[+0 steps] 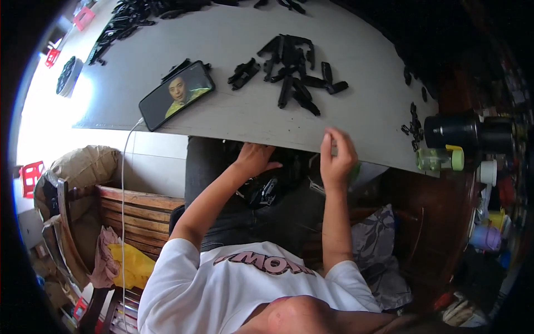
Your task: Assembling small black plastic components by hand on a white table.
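Observation:
My left hand (pixel 256 158) is just below the near edge of the grey table (pixel 233 114), its thumb spread away from the fingers; nothing shows in it. Under it, in my lap, lie dark shiny parts (pixel 267 192), partly hidden in shadow. My right hand (pixel 339 158) is raised at the table edge with fingers bent toward the thumb in a pinch. What it holds, if anything, is too small to make out. Beyond it on the table lies a loose pile of black plastic parts (pixel 292 61), with a separate black part (pixel 243 74) to its left.
A phone (pixel 177 96) playing a video leans on black parts, its white cable (pixel 123 195) hanging over the table edge. More black parts (pixel 125 22) heap at the far left. A clear green-lidded cup (pixel 436 160) and black flask (pixel 453 132) stand right. A wooden bench (pixel 139 200) is left.

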The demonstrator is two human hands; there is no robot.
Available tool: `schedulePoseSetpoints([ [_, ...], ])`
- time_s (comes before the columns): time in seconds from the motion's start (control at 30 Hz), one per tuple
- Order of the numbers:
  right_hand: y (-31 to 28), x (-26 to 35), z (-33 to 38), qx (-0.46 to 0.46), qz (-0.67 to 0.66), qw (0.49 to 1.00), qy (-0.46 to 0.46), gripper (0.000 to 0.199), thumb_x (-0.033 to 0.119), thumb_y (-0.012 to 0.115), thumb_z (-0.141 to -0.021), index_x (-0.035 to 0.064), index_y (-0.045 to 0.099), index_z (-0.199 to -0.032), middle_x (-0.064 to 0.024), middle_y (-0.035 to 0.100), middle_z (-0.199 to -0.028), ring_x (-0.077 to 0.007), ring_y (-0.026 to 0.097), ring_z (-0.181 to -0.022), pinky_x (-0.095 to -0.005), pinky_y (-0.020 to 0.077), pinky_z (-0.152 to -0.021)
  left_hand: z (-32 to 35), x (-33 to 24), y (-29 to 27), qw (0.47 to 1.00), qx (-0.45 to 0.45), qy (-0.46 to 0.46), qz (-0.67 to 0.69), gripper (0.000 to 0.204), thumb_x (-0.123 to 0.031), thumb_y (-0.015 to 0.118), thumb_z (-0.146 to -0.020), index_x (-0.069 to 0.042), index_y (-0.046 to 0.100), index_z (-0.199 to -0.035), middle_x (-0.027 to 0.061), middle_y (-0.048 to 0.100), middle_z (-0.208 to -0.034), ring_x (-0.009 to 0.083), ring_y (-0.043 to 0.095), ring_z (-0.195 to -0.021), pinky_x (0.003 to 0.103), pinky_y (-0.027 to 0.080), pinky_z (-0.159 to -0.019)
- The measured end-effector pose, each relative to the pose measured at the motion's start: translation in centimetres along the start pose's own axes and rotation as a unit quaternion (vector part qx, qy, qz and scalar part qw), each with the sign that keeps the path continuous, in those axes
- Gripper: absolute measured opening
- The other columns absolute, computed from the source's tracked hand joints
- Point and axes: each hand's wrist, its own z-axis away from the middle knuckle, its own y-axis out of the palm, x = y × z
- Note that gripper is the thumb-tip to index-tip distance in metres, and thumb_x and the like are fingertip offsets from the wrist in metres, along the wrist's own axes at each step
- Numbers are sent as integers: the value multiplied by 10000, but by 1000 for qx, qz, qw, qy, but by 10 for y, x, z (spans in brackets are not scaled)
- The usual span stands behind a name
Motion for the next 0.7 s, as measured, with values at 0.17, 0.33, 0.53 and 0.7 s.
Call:
schedulePoseSetpoints([
  [0.17, 32, -5, -29, 74, 158, 985, -4, 172, 111, 617, -803, 45, 579, -957, -106, 591, -949, -313, 576, -847, -368, 468, -711, 4, -15, -13, 1000, 18, 8, 13, 710, -492, 651, -708, -84, 458, -1255, 155, 425, -1280, 348, 325, -1232, 498, 222, -1025],
  [0.33, 25, -21, -10, 63, -117, 965, 224, 172, 96, 592, -841, 10, 566, -987, -62, 594, -858, -149, 558, -762, -280, 443, -674, 10, -48, -88, 948, 187, 19, 255, 484, -315, 605, -822, -42, 489, -1205, 176, 497, -1177, 286, 504, -1073, 388, 401, -918],
  [0.53, 4, 44, -6, 271, -310, 882, 231, 136, 86, 595, -839, -13, 594, -932, -47, 604, -843, -101, 557, -806, -235, 436, -722, -3, -62, -98, 758, -280, -35, 588, 214, -148, 429, -940, 12, 463, -1077, 77, 591, -960, 183, 563, -898, 268, 427, -798],
  [0.7, 6, -39, -64, 47, 121, 991, -2, 293, 27, 499, -831, 31, 574, -1113, -113, 573, -1115, -252, 525, -1026, -325, 429, -847, 10, -57, -106, 682, -186, -69, 704, 269, -301, 345, -977, -45, 426, -989, 56, 505, -836, 120, 503, -714, 253, 415, -642],
])
